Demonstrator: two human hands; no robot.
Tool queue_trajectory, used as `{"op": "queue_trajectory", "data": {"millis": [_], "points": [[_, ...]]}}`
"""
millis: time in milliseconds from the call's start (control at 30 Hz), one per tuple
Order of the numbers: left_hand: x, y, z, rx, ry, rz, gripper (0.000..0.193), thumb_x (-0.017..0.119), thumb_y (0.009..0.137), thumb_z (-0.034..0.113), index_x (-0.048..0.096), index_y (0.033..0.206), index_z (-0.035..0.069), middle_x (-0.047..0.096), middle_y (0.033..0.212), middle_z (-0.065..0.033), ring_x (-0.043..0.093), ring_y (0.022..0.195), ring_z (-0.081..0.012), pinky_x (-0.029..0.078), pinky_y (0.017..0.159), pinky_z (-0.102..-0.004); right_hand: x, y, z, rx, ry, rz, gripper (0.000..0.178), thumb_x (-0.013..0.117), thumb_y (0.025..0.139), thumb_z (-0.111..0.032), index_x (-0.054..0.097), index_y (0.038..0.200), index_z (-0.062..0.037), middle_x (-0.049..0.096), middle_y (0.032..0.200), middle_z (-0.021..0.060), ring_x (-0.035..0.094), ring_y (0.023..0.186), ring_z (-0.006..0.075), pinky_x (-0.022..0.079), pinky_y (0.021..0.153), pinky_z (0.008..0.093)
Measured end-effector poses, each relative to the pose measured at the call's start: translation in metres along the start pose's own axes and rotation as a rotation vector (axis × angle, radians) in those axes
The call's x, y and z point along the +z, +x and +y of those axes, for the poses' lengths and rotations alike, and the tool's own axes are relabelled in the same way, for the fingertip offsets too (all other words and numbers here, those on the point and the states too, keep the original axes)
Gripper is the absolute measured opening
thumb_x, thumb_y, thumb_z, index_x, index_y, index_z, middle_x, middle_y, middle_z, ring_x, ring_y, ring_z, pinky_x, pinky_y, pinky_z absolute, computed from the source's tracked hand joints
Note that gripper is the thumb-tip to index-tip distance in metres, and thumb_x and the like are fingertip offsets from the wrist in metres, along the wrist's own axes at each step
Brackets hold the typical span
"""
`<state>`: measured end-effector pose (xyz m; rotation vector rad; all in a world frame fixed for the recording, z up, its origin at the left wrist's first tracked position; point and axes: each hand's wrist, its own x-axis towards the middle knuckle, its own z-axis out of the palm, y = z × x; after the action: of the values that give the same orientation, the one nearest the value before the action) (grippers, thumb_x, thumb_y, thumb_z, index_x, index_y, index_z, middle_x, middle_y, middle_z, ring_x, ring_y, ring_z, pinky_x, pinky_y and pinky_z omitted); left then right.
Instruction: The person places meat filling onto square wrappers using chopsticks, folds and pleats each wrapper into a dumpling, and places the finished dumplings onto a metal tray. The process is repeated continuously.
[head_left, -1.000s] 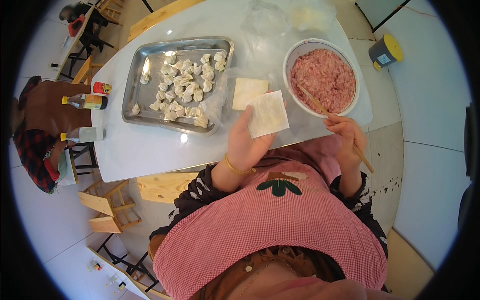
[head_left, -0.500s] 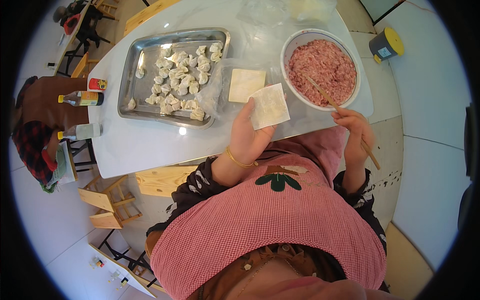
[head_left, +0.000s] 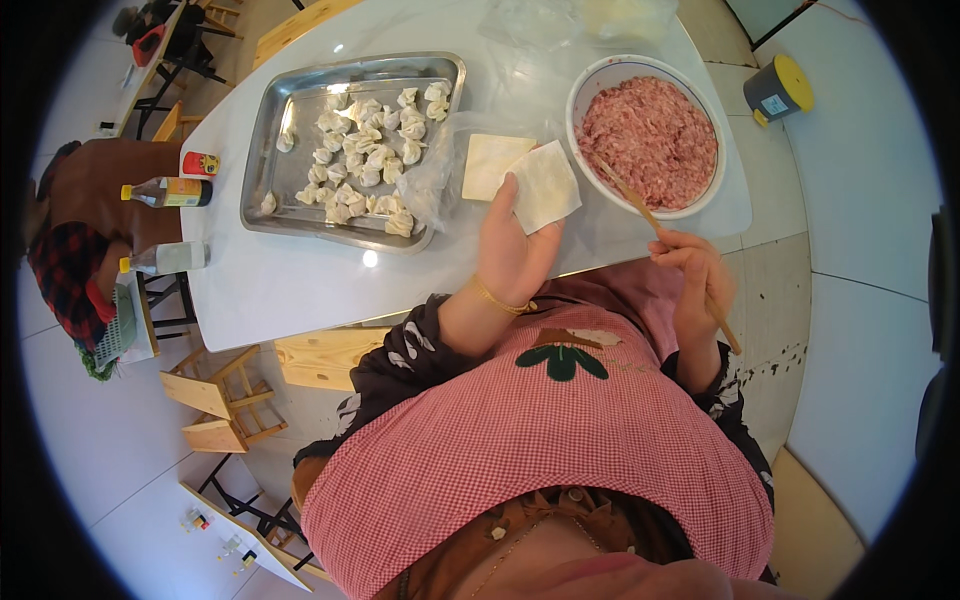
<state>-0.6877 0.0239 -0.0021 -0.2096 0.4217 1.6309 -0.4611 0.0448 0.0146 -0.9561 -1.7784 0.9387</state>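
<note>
A square dough wrapper (head_left: 548, 186) lies across the fingers of my left hand (head_left: 513, 243), with the thumb pressed on its edge. Just beyond it, a stack of wrappers (head_left: 490, 165) rests on clear plastic on the table. My right hand (head_left: 698, 285) grips a wooden stick (head_left: 632, 190), perhaps a chopstick, whose far tip is at the left inner side of a white bowl (head_left: 720, 187). Minced meat (head_left: 655, 140) fills that bowl. Left of my hands, a metal tray (head_left: 340, 236) carries several folded wontons (head_left: 355, 150).
On the table's left edge stand a red can (head_left: 201, 163), a dark sauce bottle (head_left: 168, 192) and a clear bottle (head_left: 166, 259). Another person (head_left: 120, 200) is beyond that edge. Plastic bags (head_left: 620, 20) lie at the far side. A yellow-topped bin (head_left: 780, 90) stands at right.
The stick has shifted left and toward me, its tip moving to the bowl's left side. My right hand has moved slightly left. The wrapper in my left hand has turned a little.
</note>
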Motion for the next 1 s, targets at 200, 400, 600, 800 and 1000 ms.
{"op": "queue_trajectory", "data": {"millis": [200,400,600,800,1000], "points": [[0.012,0.000,-0.006,0.264,0.611,-0.130,0.043,0.032,0.102,0.023,0.038,0.136,-0.002,0.046,0.136,-0.0129,0.043,0.128,-0.0242,0.032,0.111,-0.0366,0.008,-0.004,0.002,0.021,0.145,0.096,0.033,0.041,0.098,-0.014,0.063,0.081,0.0039,0.066,0.097,0.0180,0.063,0.086,0.0257,0.050,0.079,0.0344],[0.015,0.004,-0.003,0.115,0.229,-0.192,0.043,0.031,0.101,0.022,0.038,0.135,-0.004,0.047,0.136,-0.0141,0.043,0.128,-0.0256,0.031,0.112,-0.0375,0.003,-0.011,-0.006,-0.015,0.386,0.067,0.043,0.033,0.103,-0.025,0.058,0.086,0.0066,0.059,0.107,0.0222,0.064,0.086,0.0278,0.053,0.080,0.0364],[0.011,0.007,0.005,-0.032,-0.136,-0.096,0.042,0.033,0.100,0.020,0.038,0.134,-0.004,0.049,0.133,-0.0146,0.046,0.124,-0.0262,0.030,0.111,-0.0393,0.002,-0.002,-0.014,-0.017,0.130,-0.108,0.021,0.044,0.091,-0.003,0.064,0.095,0.0037,0.064,0.101,0.0153,0.062,0.090,0.0243,0.048,0.085,0.0339],[0.011,-0.004,0.023,-0.061,-0.130,-0.066,0.043,0.038,0.098,0.020,0.039,0.134,-0.002,0.049,0.132,-0.0122,0.042,0.127,-0.0256,0.027,0.112,-0.0396,-0.008,0.001,-0.011,0.011,0.196,-0.150,0.012,0.053,0.087,0.000,0.063,0.094,0.0031,0.063,0.100,0.0154,0.063,0.087,0.0229,0.050,0.081,0.0332],[0.023,-0.012,0.028,0.005,-0.038,-0.151,0.043,0.034,0.100,0.017,0.033,0.138,-0.004,0.045,0.136,-0.0142,0.042,0.129,-0.0271,0.031,0.112,-0.0418,-0.022,0.003,-0.013,-0.017,0.503,-0.008,0.014,0.052,0.094,-0.009,0.058,0.086,0.0017,0.061,0.100,0.0168,0.062,0.077,0.0198,0.053,0.070,0.0329]]}}
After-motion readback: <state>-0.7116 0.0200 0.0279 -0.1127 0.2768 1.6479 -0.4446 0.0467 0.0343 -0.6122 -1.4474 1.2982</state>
